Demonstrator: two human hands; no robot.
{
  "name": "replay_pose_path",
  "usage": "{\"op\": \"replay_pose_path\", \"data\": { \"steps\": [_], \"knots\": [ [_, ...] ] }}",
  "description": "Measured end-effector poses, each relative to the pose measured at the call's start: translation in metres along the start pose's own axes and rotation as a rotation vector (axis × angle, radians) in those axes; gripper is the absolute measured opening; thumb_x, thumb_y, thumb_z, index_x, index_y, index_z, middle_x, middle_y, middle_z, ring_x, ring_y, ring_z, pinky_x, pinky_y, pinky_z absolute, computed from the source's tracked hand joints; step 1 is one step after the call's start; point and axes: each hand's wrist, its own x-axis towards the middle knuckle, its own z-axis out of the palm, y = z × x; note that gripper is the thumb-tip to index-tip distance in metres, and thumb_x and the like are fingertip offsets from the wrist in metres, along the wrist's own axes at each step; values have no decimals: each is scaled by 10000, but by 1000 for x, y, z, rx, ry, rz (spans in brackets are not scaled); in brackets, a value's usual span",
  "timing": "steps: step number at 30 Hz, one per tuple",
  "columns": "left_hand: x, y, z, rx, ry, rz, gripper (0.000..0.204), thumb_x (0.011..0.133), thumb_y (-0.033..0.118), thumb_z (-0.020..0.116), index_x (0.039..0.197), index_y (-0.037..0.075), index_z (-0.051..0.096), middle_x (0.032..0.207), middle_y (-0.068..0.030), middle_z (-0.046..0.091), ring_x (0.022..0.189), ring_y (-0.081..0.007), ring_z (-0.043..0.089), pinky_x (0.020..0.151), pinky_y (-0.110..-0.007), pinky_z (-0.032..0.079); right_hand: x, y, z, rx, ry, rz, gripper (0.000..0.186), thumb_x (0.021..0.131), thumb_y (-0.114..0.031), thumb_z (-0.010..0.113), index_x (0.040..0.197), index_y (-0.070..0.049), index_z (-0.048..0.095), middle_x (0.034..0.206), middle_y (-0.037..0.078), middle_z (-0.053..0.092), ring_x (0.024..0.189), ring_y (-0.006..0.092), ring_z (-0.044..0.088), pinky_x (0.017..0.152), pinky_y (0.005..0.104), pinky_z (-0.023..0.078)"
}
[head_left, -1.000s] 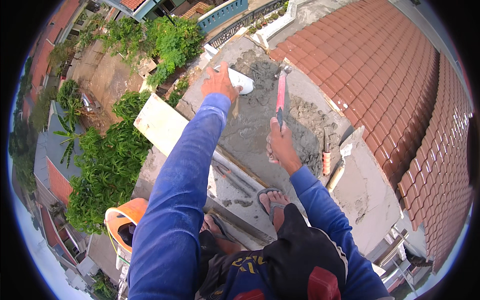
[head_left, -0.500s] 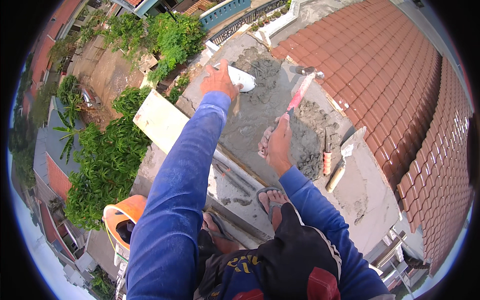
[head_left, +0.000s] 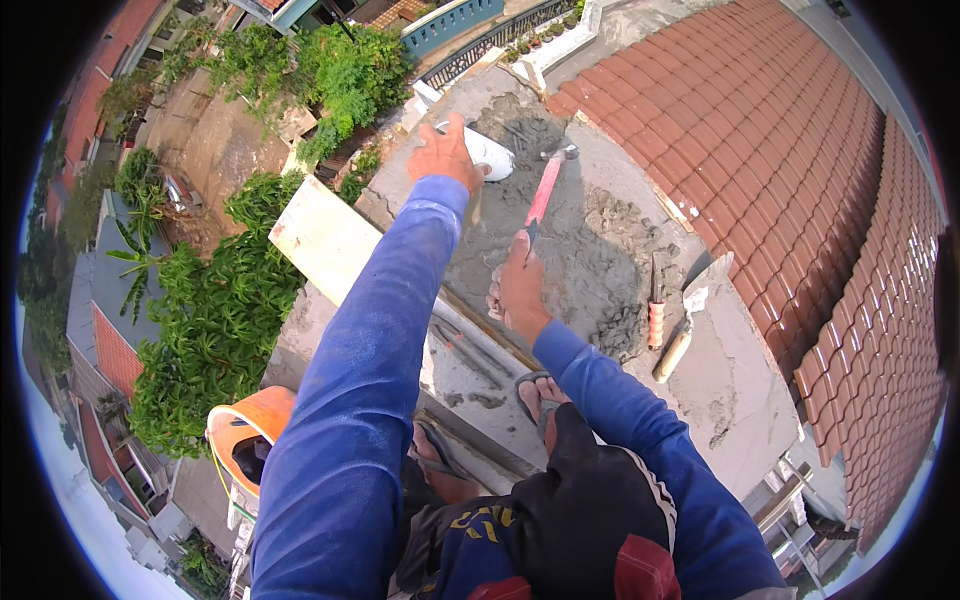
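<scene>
My left hand [head_left: 442,157] is closed around a white plastic pipe [head_left: 491,156], which lies tilted with its end in grey wet mortar [head_left: 560,225]. In my right hand [head_left: 520,290] is a hammer [head_left: 543,192] with a red handle, gripped near its lower end. The hammer's metal head is over the mortar, to the right of the pipe and apart from it. Right of my right hand lie a tool with a ribbed orange handle [head_left: 655,325] and a trowel [head_left: 684,335] with a wooden handle and a mortar-smeared blade.
A brown tiled roof [head_left: 720,120] borders the slab on the right. On the left a pale board [head_left: 325,235] juts out past the edge, above trees [head_left: 215,310] far below. An orange bucket [head_left: 235,425] hangs or stands at the lower left. My sandalled feet [head_left: 545,395] are on the ledge.
My right hand has swung the hammer leftward, from near the roof edge to closer beside the pipe. The left hand and pipe have barely shifted.
</scene>
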Motion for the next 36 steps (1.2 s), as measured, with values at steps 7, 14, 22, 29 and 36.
{"op": "replay_pose_path", "data": {
  "steps": [7,14,22,29,36],
  "knots": [
    [-2,-19,-2,-22,-17,-25,858,742,462,910,1398,233,406,1377,-209,468,1084,-444,697,885,-494,584,-14,-40,-18,-90,-99,-34,437,1076,-581,411,970,-157,400,606,-21,384,426,113,396,398,326,367],
    [4,-9,-5,40,-27,40,887,751,506,886,1428,227,386,1366,-211,474,1081,-431,699,883,-488,579,14,-7,-12,-207,-33,132,435,1068,-595,410,985,-168,404,624,-32,384,426,109,378,370,327,321],
    [11,-21,-12,15,-60,56,860,754,458,905,1416,234,403,1359,-202,481,1142,-425,677,939,-476,577,-4,-66,-36,-108,0,-222,423,1066,-600,412,991,-183,403,627,-38,361,422,104,349,359,307,274],
    [16,-2,-18,77,-44,112,850,751,469,900,1403,243,403,1365,-204,472,1150,-433,670,941,-487,572,18,-38,-41,-248,-96,188,425,1067,-603,399,991,-185,398,608,-39,363,407,105,363,343,318,272],
    [7,-14,-13,66,-46,107,876,743,472,901,1420,246,393,1394,-216,450,1111,-448,684,930,-490,578,-10,-25,-33,-178,27,-264,444,1062,-604,408,997,-165,409,600,-34,374,399,113,376,337,317,283]
  ]
}}
